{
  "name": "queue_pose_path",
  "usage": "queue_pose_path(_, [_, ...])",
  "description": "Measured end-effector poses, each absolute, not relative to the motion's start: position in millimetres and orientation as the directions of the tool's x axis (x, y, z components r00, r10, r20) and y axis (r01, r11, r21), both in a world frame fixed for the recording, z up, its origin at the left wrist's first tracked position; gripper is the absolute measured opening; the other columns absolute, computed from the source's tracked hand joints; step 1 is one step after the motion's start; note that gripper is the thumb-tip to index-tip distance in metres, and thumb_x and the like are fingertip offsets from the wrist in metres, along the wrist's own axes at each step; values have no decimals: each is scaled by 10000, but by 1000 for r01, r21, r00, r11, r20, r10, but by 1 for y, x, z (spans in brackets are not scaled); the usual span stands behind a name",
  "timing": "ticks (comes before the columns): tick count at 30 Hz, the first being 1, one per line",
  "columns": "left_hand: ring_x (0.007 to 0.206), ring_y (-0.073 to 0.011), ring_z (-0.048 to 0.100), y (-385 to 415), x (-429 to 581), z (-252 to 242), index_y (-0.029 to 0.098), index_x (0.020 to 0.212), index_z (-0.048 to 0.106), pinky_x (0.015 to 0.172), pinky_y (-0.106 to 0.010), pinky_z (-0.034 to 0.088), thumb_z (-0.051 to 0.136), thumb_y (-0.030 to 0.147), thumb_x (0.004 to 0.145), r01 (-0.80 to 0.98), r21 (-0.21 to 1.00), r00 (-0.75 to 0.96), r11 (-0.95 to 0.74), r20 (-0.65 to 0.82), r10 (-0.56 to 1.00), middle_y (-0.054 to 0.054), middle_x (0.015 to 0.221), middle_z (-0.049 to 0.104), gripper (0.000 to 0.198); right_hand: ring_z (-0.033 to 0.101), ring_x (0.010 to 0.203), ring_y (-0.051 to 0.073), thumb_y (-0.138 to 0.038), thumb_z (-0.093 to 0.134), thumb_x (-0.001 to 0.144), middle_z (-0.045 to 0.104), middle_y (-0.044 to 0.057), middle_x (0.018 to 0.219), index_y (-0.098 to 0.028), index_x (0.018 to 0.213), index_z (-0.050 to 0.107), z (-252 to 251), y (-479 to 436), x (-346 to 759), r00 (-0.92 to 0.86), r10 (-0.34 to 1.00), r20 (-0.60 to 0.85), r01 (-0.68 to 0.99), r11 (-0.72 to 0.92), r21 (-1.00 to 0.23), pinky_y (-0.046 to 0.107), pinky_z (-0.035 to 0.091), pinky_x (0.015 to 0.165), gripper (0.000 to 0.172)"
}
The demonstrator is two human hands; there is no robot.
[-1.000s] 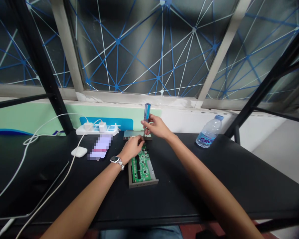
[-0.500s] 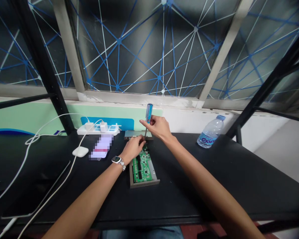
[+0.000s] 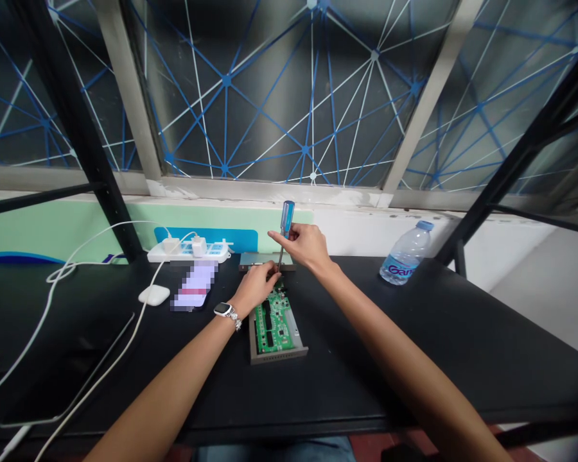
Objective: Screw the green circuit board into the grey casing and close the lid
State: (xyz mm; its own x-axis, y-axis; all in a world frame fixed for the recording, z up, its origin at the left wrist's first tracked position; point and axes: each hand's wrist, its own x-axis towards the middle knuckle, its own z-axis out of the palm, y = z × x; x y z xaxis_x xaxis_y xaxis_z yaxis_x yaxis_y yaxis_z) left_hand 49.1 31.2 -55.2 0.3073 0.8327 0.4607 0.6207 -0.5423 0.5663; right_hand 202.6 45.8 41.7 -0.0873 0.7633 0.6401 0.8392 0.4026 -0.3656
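Observation:
A screwdriver point(image 3: 287, 217) with a blue, clear handle stands nearly upright, its shaft pointing down at the far end of a green circuit board point(image 3: 280, 323). The fingers of my right hand point(image 3: 309, 245) are closed around the screwdriver just below its handle, thumb stretched leftward. My left hand point(image 3: 259, 283) has thumb and fingertips pinched at the shaft's lower end, over the board. The tip is hidden by these fingers. The board sits in an open metal casing point(image 3: 279, 357). Behind my left hand lies a flat grey metal cover point(image 3: 253, 258).
Left of the work lie a phone point(image 3: 195, 285), a white earphone case point(image 3: 154, 295) and a dark tablet point(image 3: 72, 378) with white cables. A white power strip point(image 3: 187, 249) is by the wall. A water bottle point(image 3: 404, 254) stands on the right of the black table point(image 3: 366, 378).
The whole view has shifted very slightly. Both hands, the screwdriver and the board keep nearly the same places relative to one another.

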Motion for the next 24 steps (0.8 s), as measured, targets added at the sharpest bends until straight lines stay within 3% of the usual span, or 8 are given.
queue_pose_path(6, [729,-205,657,31,49,-55,205,848,600,667,-272,448,533,286,902,619,568,312,-543,457,833,-38,780,698,119,447,486,129,-689,543,804,521,-7,505,-204,569,463,43,46,203,-133,747,651,831,442,-338,272,235,505,545])
queue_pose_path(17, [757,-209,661,32,47,-55,204,851,612,681,-278,461,529,292,900,604,581,321,-545,449,834,-47,808,708,130,383,482,105,-569,531,860,449,-31,500,-199,599,431,41,50,209,-226,755,616,736,547,-400,252,241,497,464])
queue_pose_path(24, [770,-210,665,33,47,-56,195,854,614,701,-283,477,526,304,905,595,588,325,-549,448,833,-54,817,710,149,473,520,121,-560,520,875,516,-12,559,-183,671,511,41,52,210,-297,759,580,673,597,-437,242,305,511,428])
